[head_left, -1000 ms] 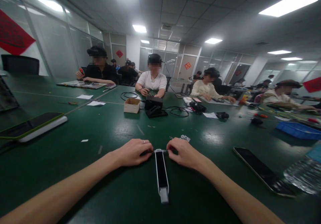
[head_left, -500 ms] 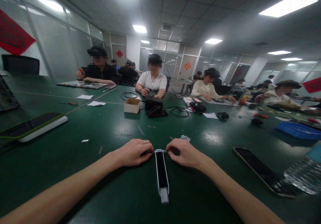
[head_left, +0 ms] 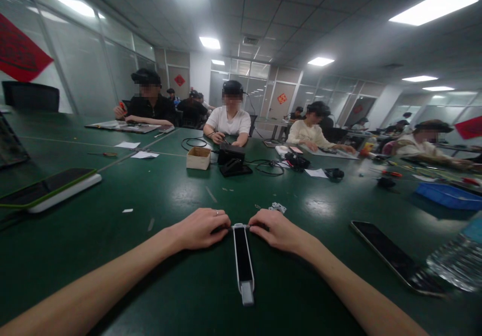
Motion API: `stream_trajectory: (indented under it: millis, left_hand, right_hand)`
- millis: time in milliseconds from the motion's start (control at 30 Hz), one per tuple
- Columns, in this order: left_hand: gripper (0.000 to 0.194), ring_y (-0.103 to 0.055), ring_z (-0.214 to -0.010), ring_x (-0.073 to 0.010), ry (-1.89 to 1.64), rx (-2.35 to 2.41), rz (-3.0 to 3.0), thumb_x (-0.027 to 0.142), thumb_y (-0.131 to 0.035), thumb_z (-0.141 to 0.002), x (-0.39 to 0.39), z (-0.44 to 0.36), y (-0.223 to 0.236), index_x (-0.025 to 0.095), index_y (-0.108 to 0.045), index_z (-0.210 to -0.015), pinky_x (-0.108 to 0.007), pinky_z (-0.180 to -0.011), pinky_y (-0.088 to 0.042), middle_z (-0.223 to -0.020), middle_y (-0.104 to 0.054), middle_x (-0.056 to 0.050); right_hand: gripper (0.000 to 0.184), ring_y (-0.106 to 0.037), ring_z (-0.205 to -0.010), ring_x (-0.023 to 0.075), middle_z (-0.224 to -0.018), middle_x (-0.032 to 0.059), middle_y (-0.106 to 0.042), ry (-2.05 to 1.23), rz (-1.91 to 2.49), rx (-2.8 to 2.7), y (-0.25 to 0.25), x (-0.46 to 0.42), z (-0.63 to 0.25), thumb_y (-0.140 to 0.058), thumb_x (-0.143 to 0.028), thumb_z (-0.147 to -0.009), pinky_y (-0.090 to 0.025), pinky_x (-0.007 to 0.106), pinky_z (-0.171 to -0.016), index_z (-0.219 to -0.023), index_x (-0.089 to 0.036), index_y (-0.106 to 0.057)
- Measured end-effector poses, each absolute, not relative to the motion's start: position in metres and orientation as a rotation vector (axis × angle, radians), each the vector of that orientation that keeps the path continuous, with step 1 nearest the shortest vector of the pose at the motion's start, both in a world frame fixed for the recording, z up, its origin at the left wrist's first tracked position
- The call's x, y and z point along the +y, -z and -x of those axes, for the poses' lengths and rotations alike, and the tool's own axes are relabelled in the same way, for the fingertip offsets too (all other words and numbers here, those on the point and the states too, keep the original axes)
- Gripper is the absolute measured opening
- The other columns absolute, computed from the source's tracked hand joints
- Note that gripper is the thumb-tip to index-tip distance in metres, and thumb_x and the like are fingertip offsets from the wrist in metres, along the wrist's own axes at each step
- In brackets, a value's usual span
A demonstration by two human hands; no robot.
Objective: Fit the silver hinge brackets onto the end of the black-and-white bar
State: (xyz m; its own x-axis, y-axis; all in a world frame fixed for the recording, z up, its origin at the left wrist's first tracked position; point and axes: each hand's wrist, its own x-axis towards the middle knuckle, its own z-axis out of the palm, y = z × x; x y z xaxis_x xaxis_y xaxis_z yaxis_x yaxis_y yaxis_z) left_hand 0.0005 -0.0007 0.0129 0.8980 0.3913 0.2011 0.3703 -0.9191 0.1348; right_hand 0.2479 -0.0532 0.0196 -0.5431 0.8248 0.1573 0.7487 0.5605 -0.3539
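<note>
A slim device (head_left: 243, 255) with a white frame and a long black face lies on the green table (head_left: 181, 286) in front of me. Its light grey end piece (head_left: 247, 294) points toward me. At its far end, thin grey stubs stick out on both sides. My left hand (head_left: 205, 229) pinches the stub on the left between thumb and fingertips. On the opposite side, my right hand (head_left: 276, 229) has its thumb and fingers closed round the other stub. The fingertips hide most of both stubs. Behind my right hand sit some small silvery pieces (head_left: 277, 207).
A phone (head_left: 393, 255) and a clear plastic bottle (head_left: 457, 260) are at the right, with a blue tray (head_left: 450, 195) beyond. A green-edged device (head_left: 48, 188) lies left. Across the table stand a small box (head_left: 198, 158) and a black stand (head_left: 231, 159), before several seated people.
My right thumb and fingers have drawn closer together at the stub. My left hand and the slim device stay where they were.
</note>
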Motion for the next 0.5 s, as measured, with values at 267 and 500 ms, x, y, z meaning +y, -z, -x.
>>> stream_trajectory:
  millis: [267,500]
  left_hand:
    - [0.014,-0.058,-0.074,-0.0152,-0.356,0.579,-2.963,0.019,-0.048,-0.089,-0.0010,-0.0004,-0.0138,0.018,-0.057,-0.099,-0.025,-0.064,-0.042,-0.089,-0.061,-0.003]
    - [0.013,-0.058,-0.074,-0.0152,-0.354,0.587,-2.958,0.018,-0.049,-0.089,-0.0027,-0.0007,-0.0145,0.018,-0.058,-0.098,-0.025,-0.064,-0.041,-0.088,-0.062,-0.003]
  right_hand:
    - [0.018,-0.057,-0.079,0.0159,-0.090,0.0049,-0.063,-0.367,1.327,-2.487,-0.0184,-0.0545,-0.2464,-0.056,-0.029,-0.088,-0.046,0.030,-0.071,-0.098,-0.016,-0.063]
    - [0.018,-0.055,-0.087,0.0169,-0.096,0.0065,-0.060,-0.344,1.341,-2.472,-0.0142,-0.0548,-0.2405,-0.055,-0.028,-0.089,-0.046,0.031,-0.077,-0.099,-0.016,-0.064]
